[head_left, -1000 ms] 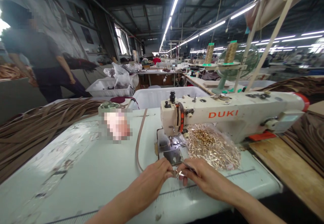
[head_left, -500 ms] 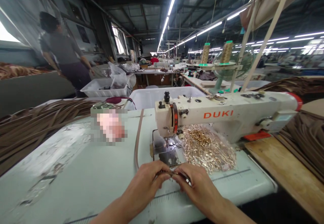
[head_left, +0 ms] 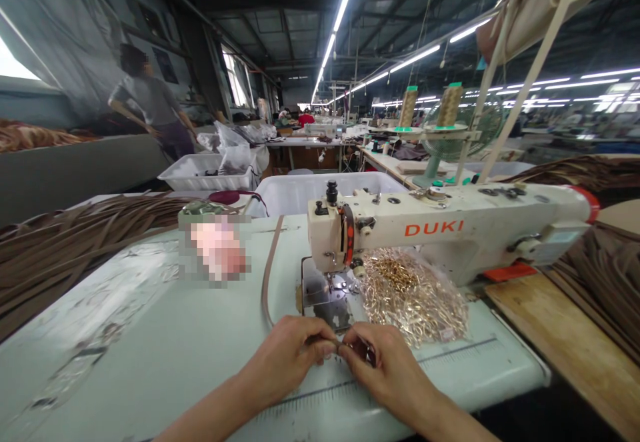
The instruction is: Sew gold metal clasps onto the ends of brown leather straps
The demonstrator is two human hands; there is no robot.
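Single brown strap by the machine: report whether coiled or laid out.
Laid out where visible: the strap runs in one curve toward the left hand.

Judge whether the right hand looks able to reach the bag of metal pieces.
Likely yes: the bag lies just beyond the right hand, its near side clear of the sewing machine, though that hand seems to hold something.

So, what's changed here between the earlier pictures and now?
The co-worker in the background walked rightward and farther off. Left hand and right hand drew closer, fingertips nearly touching; the bright metal between them no longer shows clearly. Sewing machine and bag of metal pieces stayed put.
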